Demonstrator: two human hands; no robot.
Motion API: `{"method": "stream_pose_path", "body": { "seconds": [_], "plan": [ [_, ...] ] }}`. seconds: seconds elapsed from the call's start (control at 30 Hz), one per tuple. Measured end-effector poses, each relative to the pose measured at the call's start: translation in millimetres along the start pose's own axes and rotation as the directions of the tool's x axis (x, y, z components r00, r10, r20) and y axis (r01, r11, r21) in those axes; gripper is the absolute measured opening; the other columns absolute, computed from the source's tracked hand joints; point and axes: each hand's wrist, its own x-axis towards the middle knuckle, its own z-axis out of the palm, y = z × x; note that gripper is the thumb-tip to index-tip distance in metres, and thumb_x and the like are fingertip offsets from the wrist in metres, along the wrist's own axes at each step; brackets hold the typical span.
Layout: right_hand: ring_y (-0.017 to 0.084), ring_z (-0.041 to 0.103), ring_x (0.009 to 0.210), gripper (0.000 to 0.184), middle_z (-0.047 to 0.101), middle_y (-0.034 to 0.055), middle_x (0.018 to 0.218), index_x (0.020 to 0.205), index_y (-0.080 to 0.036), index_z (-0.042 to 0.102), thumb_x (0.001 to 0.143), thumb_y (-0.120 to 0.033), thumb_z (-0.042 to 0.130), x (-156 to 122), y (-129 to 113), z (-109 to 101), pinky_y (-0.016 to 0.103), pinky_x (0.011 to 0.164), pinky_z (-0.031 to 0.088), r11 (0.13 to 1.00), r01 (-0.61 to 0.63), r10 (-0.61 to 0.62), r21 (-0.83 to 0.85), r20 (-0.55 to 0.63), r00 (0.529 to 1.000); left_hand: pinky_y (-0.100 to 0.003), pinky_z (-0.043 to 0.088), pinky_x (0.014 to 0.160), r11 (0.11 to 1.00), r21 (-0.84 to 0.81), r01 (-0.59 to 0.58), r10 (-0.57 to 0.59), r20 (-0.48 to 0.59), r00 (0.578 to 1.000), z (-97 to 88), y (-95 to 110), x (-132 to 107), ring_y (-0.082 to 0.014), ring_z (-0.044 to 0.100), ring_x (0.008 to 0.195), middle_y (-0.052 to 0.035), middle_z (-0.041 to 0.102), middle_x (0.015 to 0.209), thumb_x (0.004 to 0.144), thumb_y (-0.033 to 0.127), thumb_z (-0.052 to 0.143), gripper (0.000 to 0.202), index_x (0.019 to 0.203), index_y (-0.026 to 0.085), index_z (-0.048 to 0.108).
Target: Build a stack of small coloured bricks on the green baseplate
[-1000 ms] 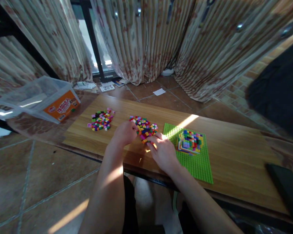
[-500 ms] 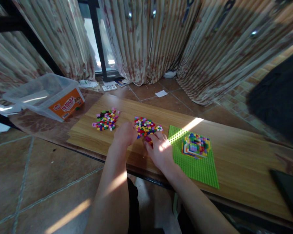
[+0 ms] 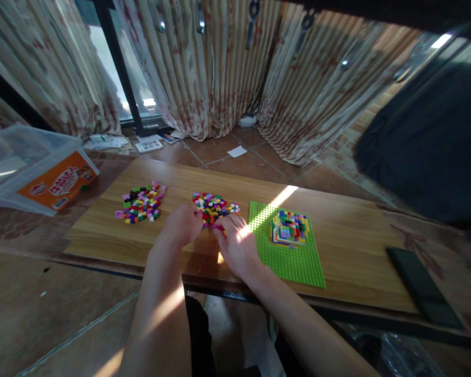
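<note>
Next to the middle pile of small toy bricks [image 3: 211, 205] on the wooden board, my left hand [image 3: 183, 225] is closed, fingers curled at the pile's left edge. Whatever it holds is hidden. My right hand [image 3: 238, 243] reaches over the near right side of the same pile, thumb and fingers pinched around a pink toy brick [image 3: 218, 227]. To its right lies a green studded baseplate [image 3: 292, 267]. A square, multicoloured brick structure [image 3: 289, 229] stands on that plate, with mixed colours on top.
A second brick pile [image 3: 142, 203] lies to the left on the board [image 3: 353, 251]. Beyond it stands a clear plastic box [image 3: 35, 173] with an orange label. A dark phone-like slab [image 3: 422, 285] rests at the right. Papers [image 3: 105, 141] and curtains [image 3: 220, 78] are behind.
The view has swung right, so the board, piles and baseplate appear further left. Both hands stay at the middle pile; my right thumb and fingers have drawn closer together.
</note>
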Motion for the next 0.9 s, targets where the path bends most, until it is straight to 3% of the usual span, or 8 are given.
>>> {"method": "stream_pose_path", "body": {
  "seconds": [0.2,0.37,0.43,0.53,0.67,0.9],
  "plan": [
    [0.019,0.064,0.088,0.015,0.068,0.0082,0.096,0.098,-0.017,0.065,0.094,-0.018,0.05,4,-7,-35,0.032,0.078,0.051,0.985,-0.089,0.09,0.148,0.001,0.996,-0.025,0.042,0.061,1.0,0.018,-0.019,0.02,-0.041,0.999,-2.3,1,-1,-0.0181,0.065,0.066,-0.0064,0.069,0.064,0.085,0.026,0.047,0.026,0.077,0.017,0.071],
    [0.016,0.068,0.077,0.015,0.071,0.0043,0.091,0.101,-0.021,0.066,0.091,-0.026,0.055,1,-2,-67,0.032,0.073,0.055,0.932,-0.157,0.188,0.326,-0.067,0.98,-0.026,0.037,0.058,0.996,0.068,-0.064,0.07,-0.102,0.992,-6.9,6,-2,-0.0191,0.061,0.065,-0.0046,0.065,0.059,0.085,0.028,0.043,0.031,0.073,0.018,0.07],
    [0.014,0.068,0.069,0.016,0.072,0.0026,0.084,0.098,-0.022,0.066,0.09,-0.03,0.056,0,6,-83,0.03,0.068,0.056,0.874,-0.215,0.283,0.436,-0.095,0.955,-0.026,0.037,0.058,0.996,0.072,-0.048,0.058,-0.135,0.989,-7.4,9,-2,-0.0191,0.061,0.065,-0.0041,0.065,0.059,0.085,0.028,0.043,0.031,0.074,0.018,0.07],
    [0.014,0.069,0.065,0.019,0.071,0.0017,0.074,0.094,-0.02,0.067,0.088,-0.035,0.057,-1,25,-110,0.029,0.064,0.058,0.793,-0.309,0.447,0.525,-0.157,0.881,-0.026,0.036,0.057,0.997,0.064,-0.041,0.051,-0.167,0.985,-6.0,15,0,-0.0189,0.061,0.065,-0.0039,0.067,0.062,0.084,0.029,0.044,0.029,0.075,0.018,0.069],
    [0.015,0.068,0.067,0.021,0.071,0.0028,0.075,0.09,-0.019,0.069,0.083,-0.037,0.063,-7,60,-145,0.032,0.068,0.06,0.735,-0.334,0.536,0.59,-0.204,0.819,-0.025,0.035,0.056,0.996,0.036,-0.079,0.084,-0.199,0.976,-1.4,25,1,-0.0178,0.061,0.065,-0.0043,0.069,0.067,0.084,0.029,0.044,0.028,0.076,0.018,0.068],
    [0.017,0.07,0.084,0.023,0.075,0.0049,0.091,0.085,-0.022,0.073,0.069,-0.038,0.077,-26,94,-180,0.035,0.08,0.059,0.524,-0.415,0.573,0.744,0.053,0.818,-0.025,0.038,0.06,0.982,0.003,-0.189,0.185,-0.215,0.959,13.5,43,8,-0.0174,0.063,0.071,-0.0047,0.071,0.074,0.086,0.031,0.043,0.03,0.081,0.017,0.068]
  ]
}}
